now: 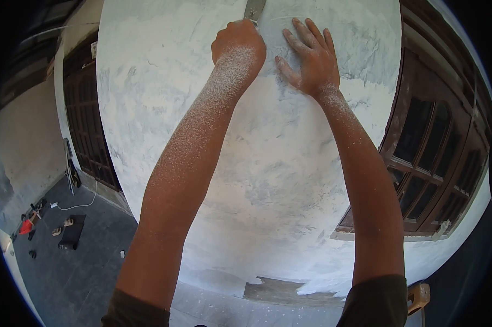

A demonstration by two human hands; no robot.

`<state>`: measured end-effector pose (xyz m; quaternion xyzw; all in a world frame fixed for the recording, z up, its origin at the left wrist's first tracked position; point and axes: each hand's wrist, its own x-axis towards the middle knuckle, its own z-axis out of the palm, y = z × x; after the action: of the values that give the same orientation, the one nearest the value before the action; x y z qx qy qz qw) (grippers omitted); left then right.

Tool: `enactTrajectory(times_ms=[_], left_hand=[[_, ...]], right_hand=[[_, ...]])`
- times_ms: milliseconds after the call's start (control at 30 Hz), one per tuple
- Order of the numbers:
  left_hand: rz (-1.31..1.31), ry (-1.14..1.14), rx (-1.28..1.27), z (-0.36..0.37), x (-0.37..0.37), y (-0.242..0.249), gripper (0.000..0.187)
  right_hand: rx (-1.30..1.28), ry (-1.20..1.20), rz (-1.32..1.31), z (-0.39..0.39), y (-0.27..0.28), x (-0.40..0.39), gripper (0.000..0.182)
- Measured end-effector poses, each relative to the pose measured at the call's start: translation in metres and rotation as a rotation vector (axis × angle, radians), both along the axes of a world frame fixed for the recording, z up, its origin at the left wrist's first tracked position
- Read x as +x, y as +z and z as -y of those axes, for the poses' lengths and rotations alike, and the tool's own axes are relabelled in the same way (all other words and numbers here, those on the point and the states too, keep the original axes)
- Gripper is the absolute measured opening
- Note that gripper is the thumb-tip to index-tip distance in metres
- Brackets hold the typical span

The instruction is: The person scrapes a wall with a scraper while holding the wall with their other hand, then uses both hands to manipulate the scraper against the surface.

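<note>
My left hand is closed in a fist around a putty knife, its handle hidden by my fingers. The flat metal blade of the putty knife points up and runs out of the top of the view against the wall. My right hand lies with fingers spread on the wall, just right of the fist. The wall is coated in patchy white and grey filler. White dust covers my left forearm and wrist, with less on my right hand and wrist.
A dark wooden window is set in the wall at right, and a dark door stands at left. Sandals, a white cable and a red item lie on the dark floor. A wooden piece shows at lower right.
</note>
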<state>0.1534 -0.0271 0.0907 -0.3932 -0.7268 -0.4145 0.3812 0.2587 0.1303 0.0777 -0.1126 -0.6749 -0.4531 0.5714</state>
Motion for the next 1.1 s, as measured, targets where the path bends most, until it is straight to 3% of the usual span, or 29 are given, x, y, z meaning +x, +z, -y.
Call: enactTrajectory(times_ms=[100, 233, 367, 467, 600, 800, 1000, 1100], left_hand=[[-0.003, -0.038, -0.021, 0.007, 0.002, 0.019, 0.037], [-0.035, 0.065, 0.069, 0.001, 0.004, -0.019, 0.027], [-0.031, 0.026, 0.082, 0.001, -0.005, 0.019, 0.027], [-0.061, 0.016, 0.048, 0.000, -0.012, 0.019, 0.034], [0.026, 0.026, -0.007, -0.003, -0.003, -0.029, 0.033], [-0.035, -0.029, 0.044, 0.000, -0.007, 0.018, 0.034], [-0.013, 0.017, 0.038, -0.011, -0.001, -0.045, 0.037], [-0.012, -0.012, 0.052, -0.006, -0.006, -0.007, 0.037]], right_hand=[[-0.011, 0.040, 0.002, 0.002, 0.001, 0.002, 0.062], [-0.021, 0.068, -0.008, 0.004, -0.002, 0.000, 0.059], [-0.030, 0.051, -0.002, 0.003, -0.002, 0.000, 0.059], [-0.019, 0.057, -0.013, 0.000, 0.002, -0.002, 0.060], [0.021, 0.103, 0.002, -0.005, 0.003, -0.002, 0.060], [0.030, 0.096, 0.000, -0.006, 0.006, -0.001, 0.061], [0.028, 0.089, 0.007, -0.006, 0.003, -0.002, 0.060], [0.020, 0.083, 0.004, -0.005, 0.004, -0.001, 0.060]])
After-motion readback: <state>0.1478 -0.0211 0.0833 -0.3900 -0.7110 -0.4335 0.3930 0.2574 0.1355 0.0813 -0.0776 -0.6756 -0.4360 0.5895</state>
